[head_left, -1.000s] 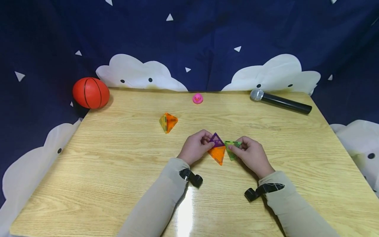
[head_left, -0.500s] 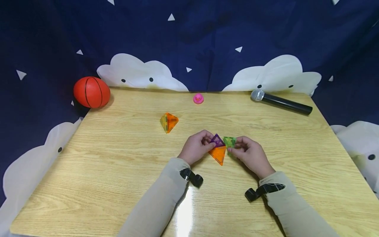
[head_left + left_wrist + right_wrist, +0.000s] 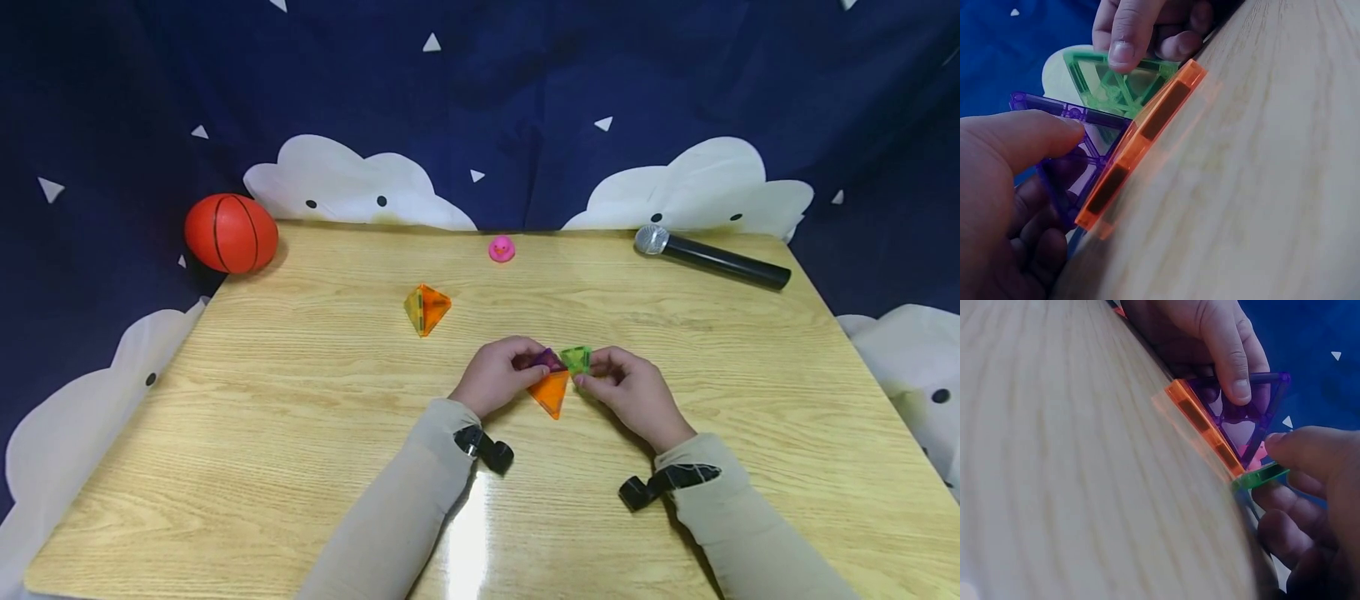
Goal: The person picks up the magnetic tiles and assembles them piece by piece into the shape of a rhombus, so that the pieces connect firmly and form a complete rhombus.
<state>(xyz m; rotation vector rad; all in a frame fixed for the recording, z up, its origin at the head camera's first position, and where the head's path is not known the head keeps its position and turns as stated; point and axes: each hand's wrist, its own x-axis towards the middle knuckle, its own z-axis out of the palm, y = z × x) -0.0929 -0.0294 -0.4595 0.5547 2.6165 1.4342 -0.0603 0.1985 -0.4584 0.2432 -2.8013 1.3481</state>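
Note:
My left hand (image 3: 498, 375) pinches a purple see-through triangular magnetic tile (image 3: 551, 359) between thumb and fingers. This tile stands up along one edge of an orange triangular magnetic tile (image 3: 551, 393), which lies flat on the table. Just to the right, my right hand (image 3: 633, 392) pinches a green triangular magnetic tile (image 3: 577, 359), also raised from the table. In the left wrist view the green tile (image 3: 1119, 81) stands at the orange tile's far end, close to the purple one. The right wrist view shows the green tile (image 3: 1260, 476) edge-on at the orange tile's corner.
A small pyramid of orange and yellow tiles (image 3: 427, 311) stands left of centre on the wooden table (image 3: 262, 433). Along the back are a red ball (image 3: 231, 234), a pink toy duck (image 3: 502, 248) and a black microphone (image 3: 723, 260). A dark blue cloud-patterned cloth (image 3: 510, 100) hangs behind.
The green tile has moved left and away from me, up to the purple and orange tiles, and has turned. My left hand has tipped the purple tile up from its flatter position.

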